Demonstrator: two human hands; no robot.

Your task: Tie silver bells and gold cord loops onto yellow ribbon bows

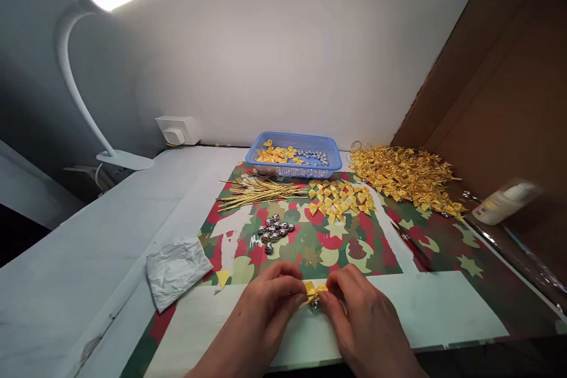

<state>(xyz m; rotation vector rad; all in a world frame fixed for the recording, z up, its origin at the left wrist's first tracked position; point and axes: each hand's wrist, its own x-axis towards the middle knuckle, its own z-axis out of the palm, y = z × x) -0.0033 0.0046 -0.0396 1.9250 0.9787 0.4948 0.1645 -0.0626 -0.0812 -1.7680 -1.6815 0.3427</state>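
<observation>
Over the pale strip at the table's front, a yellow ribbon bow (310,289) is held between my two hands. My left hand (275,301) pinches its left side, fingers closed. On the other side, my right hand (357,302) grips the bow's right end between thumb and fingertips. Just below the bow, a small silver bell (315,305) shows between the hands; whether it is fastened to the bow I cannot tell. Farther back lie several loose silver bells (274,231), gold twist ties (257,192) and a group of yellow bows (341,198).
A blue basket (293,171) with bows and bells stands by the wall. Right of it is a heap of finished gold bows (403,174), with scissors (411,242) and a white bottle (500,204) nearer. Crumpled paper (177,271) and a lamp (126,159) are left.
</observation>
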